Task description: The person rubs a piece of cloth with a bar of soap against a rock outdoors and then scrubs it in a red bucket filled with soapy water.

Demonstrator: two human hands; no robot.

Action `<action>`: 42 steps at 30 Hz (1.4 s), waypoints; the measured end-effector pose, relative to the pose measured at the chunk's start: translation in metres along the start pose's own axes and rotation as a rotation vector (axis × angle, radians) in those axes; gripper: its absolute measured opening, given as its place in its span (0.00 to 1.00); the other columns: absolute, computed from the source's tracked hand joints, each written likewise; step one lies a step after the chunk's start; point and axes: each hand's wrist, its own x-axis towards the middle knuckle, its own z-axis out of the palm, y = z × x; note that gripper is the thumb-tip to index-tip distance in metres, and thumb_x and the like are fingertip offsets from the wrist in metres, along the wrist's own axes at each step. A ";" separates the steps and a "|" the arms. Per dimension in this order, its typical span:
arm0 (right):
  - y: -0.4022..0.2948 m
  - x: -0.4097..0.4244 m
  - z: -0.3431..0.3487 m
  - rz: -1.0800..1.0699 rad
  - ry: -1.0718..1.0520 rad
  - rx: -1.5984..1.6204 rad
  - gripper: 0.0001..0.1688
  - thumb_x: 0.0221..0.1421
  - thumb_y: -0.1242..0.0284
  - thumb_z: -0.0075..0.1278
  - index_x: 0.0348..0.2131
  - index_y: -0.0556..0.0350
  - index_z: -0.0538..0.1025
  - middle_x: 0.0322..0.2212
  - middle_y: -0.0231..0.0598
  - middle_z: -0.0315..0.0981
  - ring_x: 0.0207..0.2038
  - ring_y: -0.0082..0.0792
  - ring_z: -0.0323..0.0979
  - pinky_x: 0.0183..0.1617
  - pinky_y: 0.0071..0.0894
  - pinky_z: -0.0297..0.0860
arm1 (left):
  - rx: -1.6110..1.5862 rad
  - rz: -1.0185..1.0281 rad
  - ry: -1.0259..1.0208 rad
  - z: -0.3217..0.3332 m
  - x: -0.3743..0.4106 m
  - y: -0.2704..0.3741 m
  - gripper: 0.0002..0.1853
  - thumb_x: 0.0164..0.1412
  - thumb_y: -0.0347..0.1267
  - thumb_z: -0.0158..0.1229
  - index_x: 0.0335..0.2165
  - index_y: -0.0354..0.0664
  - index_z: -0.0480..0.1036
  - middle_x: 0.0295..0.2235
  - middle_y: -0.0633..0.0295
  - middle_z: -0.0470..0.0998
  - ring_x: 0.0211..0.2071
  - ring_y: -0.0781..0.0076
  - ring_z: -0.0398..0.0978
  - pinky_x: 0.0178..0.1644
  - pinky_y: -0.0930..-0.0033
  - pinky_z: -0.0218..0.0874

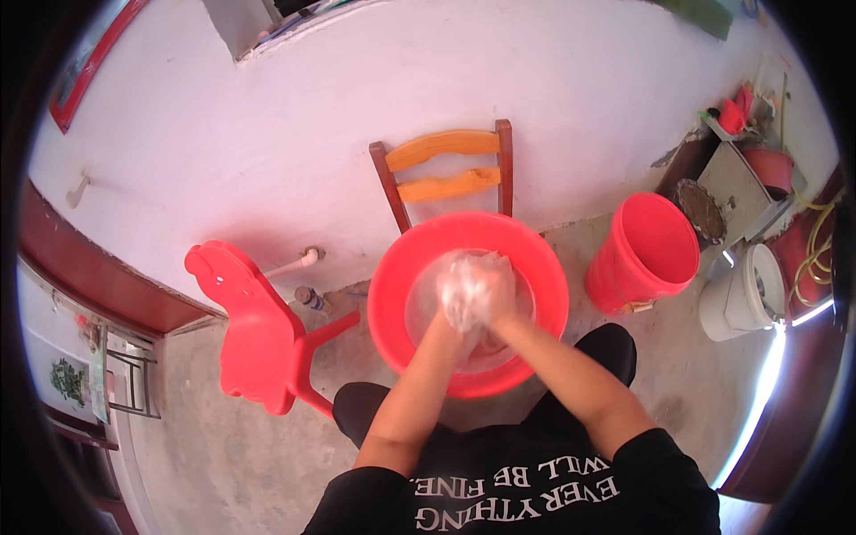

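A red plastic basin (390, 287) stands before me, between my knees, with cloudy water in it. Over its middle, my left hand (457, 304) and my right hand (498, 301) are pressed together around a wet, whitish cloth (498, 262). White suds cover much of my left hand, and motion blurs both hands. How the fingers lie on the cloth is partly hidden. Part of the cloth spreads out beyond my fingers, inside the basin.
Behind the basin, a wooden chair (445, 144) backs onto the white wall. A red plastic child's chair (261, 348) is at left, near a pipe (291, 263). On the right are a red bucket (602, 274) and a white bucket (725, 311).
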 end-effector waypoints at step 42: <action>-0.010 -0.014 -0.006 -0.176 -0.014 -0.031 0.07 0.36 0.69 0.56 0.19 0.48 0.73 0.20 0.39 0.70 0.22 0.42 0.70 0.24 0.36 0.67 | -0.689 -0.468 -0.133 0.003 0.015 0.005 0.18 0.62 0.39 0.41 0.43 0.37 0.67 0.39 0.57 0.72 0.41 0.68 0.71 0.45 0.67 0.66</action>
